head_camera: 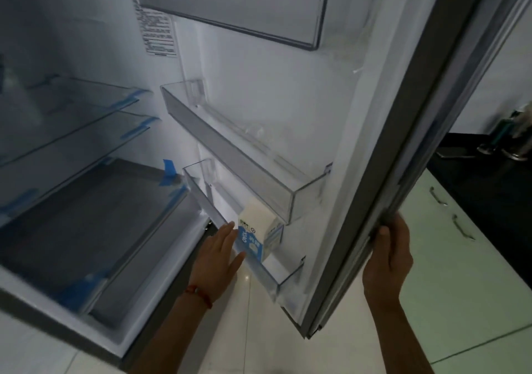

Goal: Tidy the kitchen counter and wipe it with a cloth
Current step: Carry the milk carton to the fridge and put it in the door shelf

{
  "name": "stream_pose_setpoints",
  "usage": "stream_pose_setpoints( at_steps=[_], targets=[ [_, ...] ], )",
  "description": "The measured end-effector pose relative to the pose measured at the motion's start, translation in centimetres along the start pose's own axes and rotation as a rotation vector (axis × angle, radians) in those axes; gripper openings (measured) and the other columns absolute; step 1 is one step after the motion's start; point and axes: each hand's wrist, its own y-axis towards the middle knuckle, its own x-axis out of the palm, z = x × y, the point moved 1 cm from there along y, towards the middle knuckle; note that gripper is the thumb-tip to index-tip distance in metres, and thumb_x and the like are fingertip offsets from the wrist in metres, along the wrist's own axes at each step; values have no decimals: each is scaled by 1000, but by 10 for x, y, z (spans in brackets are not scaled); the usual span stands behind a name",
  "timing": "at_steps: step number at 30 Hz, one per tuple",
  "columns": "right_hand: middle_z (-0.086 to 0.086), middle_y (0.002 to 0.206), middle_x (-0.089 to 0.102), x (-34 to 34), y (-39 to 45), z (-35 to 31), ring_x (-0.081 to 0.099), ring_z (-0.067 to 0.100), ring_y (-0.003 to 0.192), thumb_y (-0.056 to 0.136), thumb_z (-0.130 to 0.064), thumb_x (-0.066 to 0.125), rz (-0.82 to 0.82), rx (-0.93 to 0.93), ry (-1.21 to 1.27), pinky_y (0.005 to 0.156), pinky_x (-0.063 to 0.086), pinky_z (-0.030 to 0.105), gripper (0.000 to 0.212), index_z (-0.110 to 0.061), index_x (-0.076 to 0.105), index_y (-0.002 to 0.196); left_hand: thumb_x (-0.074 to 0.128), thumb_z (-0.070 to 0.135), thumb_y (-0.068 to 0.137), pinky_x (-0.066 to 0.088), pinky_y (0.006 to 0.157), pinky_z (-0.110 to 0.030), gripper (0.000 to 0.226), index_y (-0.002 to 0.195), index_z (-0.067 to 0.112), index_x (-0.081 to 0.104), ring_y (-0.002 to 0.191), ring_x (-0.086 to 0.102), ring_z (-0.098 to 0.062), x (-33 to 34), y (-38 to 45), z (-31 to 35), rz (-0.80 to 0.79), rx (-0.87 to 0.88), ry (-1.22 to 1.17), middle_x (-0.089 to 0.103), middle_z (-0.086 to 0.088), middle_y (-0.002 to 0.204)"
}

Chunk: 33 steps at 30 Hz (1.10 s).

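Here the milk carton (257,236) stands upright in the lowest door bin (260,270) of the open refrigerator door (383,154), under the next clear bin up. The left hand (220,255) is spread, fingers straight, just beside the carton's blue face; contact cannot be confirmed. The right hand (391,254) grips the door's outer edge, fingers curled round it.

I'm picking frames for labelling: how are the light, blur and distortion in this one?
Head view: dim, bluish light; the fridge door edge bows from the wide lens; shelves at left and bottles at right are smeared; the milk carton and left hand are fairly sharp; floor shows slight glare.
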Motion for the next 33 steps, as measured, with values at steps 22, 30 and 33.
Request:
stream_pose_setpoints(
  at_steps=[22, 30, 33],
  targets=[
    [17, 119, 62, 145, -220, -144, 61, 20, 106, 82, -69, 32, -437, -40, -23, 89, 52, 23, 73, -14, 40, 129, 32, 45, 92, 9, 118, -22, 64, 142, 10, 15, 142, 7, -13, -227, -154, -138, 894, -30, -17, 18, -19, 149],
    [3, 143, 35, 201, -243, -158, 25, -11, 132, 89, -58, 32, -495, -305, -26, 105, 30, 11, 57, -50, 7, 139, 27, 47, 84, 16, 115, -27, 57, 135, 37, 4, 137, 7, 9, -231, -135, -166, 751, -148, -434, 4, 13, 149],
    [12, 149, 30, 230, -257, -159, 30, 13, 136, 92, -58, 26, -587, -373, -75, 105, 40, 26, 59, -44, -3, 142, 27, 51, 85, 10, 112, -8, 56, 136, 35, 8, 132, 4, 21, -232, -138, -169, 730, -132, -454, 5, 13, 149]
  ],
)
